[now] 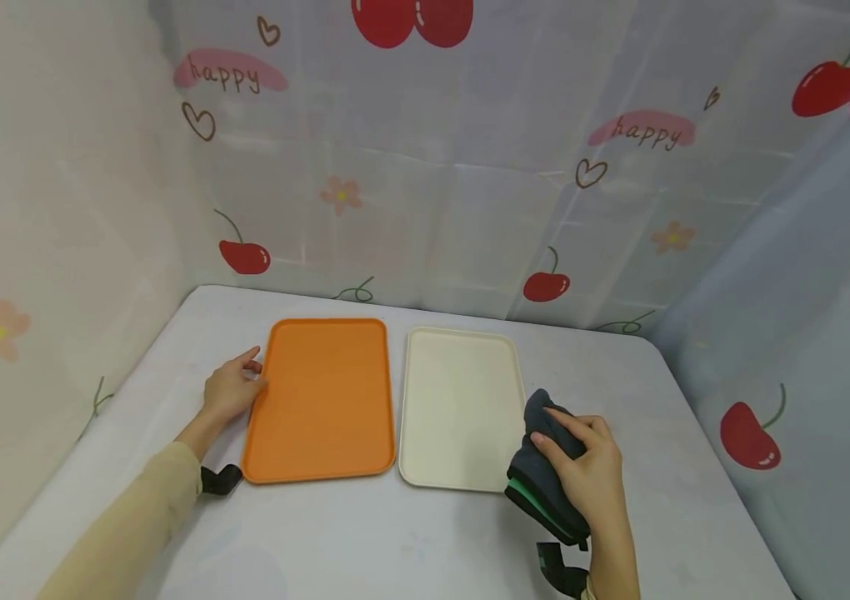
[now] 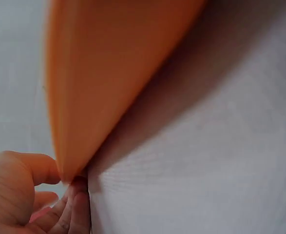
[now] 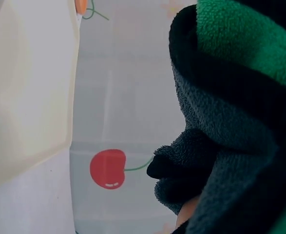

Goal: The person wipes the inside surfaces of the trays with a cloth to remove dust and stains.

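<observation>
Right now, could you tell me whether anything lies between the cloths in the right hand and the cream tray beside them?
Nothing visible does: the folded cloths overlap the cream tray's right rim, and it holds nothing.

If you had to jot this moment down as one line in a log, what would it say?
left hand: touches orange tray edge | right hand: grips folded dark cloths beside cream tray | both trays flat on table
</observation>
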`<move>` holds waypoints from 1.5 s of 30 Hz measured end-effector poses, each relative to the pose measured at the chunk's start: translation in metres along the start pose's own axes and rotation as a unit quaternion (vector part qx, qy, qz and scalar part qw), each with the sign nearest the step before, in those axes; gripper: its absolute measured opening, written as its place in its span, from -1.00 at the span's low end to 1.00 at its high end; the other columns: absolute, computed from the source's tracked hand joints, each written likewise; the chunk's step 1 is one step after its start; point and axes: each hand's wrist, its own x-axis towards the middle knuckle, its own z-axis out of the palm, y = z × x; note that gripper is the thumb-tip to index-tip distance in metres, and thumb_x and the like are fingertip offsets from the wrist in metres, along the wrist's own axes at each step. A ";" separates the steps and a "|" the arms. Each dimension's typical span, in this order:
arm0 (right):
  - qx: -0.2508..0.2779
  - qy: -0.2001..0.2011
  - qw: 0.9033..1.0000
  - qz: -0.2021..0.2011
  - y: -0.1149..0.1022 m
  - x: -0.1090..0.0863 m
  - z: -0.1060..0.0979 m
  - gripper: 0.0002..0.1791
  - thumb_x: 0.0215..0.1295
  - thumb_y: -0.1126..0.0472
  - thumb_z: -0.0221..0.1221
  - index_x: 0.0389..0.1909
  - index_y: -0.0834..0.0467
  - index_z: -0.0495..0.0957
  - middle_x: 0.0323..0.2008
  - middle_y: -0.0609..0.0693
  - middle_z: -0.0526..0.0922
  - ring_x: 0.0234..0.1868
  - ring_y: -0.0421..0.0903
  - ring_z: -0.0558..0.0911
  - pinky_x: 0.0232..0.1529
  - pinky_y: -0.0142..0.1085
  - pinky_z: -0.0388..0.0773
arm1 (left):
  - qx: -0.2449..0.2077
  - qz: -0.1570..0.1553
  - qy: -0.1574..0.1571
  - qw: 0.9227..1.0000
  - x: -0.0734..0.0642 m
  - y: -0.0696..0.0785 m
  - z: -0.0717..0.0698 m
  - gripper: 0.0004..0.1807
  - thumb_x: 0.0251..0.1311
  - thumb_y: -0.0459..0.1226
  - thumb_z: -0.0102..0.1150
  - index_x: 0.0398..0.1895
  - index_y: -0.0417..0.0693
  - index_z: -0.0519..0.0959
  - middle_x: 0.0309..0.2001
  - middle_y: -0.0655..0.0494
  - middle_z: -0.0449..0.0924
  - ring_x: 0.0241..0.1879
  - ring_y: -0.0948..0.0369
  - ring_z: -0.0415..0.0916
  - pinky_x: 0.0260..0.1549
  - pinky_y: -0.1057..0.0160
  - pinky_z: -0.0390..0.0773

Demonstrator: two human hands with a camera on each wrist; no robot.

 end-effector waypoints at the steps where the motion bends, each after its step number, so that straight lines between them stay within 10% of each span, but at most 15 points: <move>1: 0.000 -0.002 1.000 0.003 0.000 0.000 0.000 -0.55 0.05 0.26 0.44 0.03 0.16 0.68 -0.19 0.11 0.54 -0.18 -0.03 0.48 -0.27 -0.36 0.42 | -0.006 -0.002 -0.004 1.000 0.000 0.001 0.000 -0.31 0.17 -0.32 0.10 0.41 -0.30 0.27 0.01 -0.23 0.63 -0.08 -0.10 0.60 -0.10 -0.05 0.47; 7: 0.001 -0.006 1.000 0.006 0.000 0.000 0.001 -0.55 0.05 0.25 0.44 0.03 0.16 0.68 -0.19 0.10 0.54 -0.18 -0.03 0.48 -0.29 -0.37 0.43 | -0.116 -0.014 -0.034 0.993 -0.001 0.000 0.002 -0.36 0.22 -0.43 -0.05 0.41 -0.39 0.21 0.11 -0.45 0.50 0.06 -0.13 0.50 -0.15 0.31 0.56; 14: 0.002 -0.008 1.000 0.009 0.000 -0.001 0.000 -0.56 0.06 0.25 0.44 0.03 0.16 0.68 -0.19 0.10 0.53 -0.19 -0.04 0.47 -0.29 -0.38 0.43 | -0.261 -0.042 -0.026 0.964 -0.005 0.001 0.009 -0.40 0.41 -0.40 -0.22 0.51 -0.25 0.07 0.14 -0.37 0.39 -0.23 0.41 0.39 -0.35 0.57 0.46; 33: -0.002 0.000 1.000 0.000 0.003 -0.002 -0.001 -0.56 0.06 0.25 0.44 0.03 0.17 0.68 -0.21 0.10 0.53 -0.21 -0.05 0.46 -0.30 -0.38 0.41 | -0.357 -0.078 -0.052 0.929 -0.009 0.006 0.011 -0.32 0.51 -0.15 -0.16 0.59 0.09 -0.11 0.37 -0.41 0.21 -0.28 0.55 0.49 -0.29 0.44 0.59; 41: -0.001 -0.008 1.000 0.006 0.001 -0.003 -0.001 -0.55 0.07 0.24 0.43 0.04 0.16 0.67 -0.20 0.10 0.53 -0.18 -0.05 0.46 -0.29 -0.39 0.42 | -0.375 -0.090 0.001 0.923 -0.014 0.008 0.008 -0.36 0.49 -0.17 -0.12 0.57 0.19 -0.01 0.10 0.11 0.45 -0.26 0.51 0.48 -0.29 0.48 0.55; 45: 0.004 -0.006 1.000 0.003 0.001 -0.004 -0.002 -0.55 0.07 0.24 0.43 0.04 0.17 0.67 -0.20 0.11 0.53 -0.19 -0.03 0.47 -0.31 -0.40 0.41 | -0.428 -0.077 0.027 0.900 -0.018 0.020 -0.001 -0.39 0.49 -0.17 -0.10 0.55 0.30 0.06 -0.08 0.39 0.45 -0.22 0.47 0.49 -0.29 0.51 0.54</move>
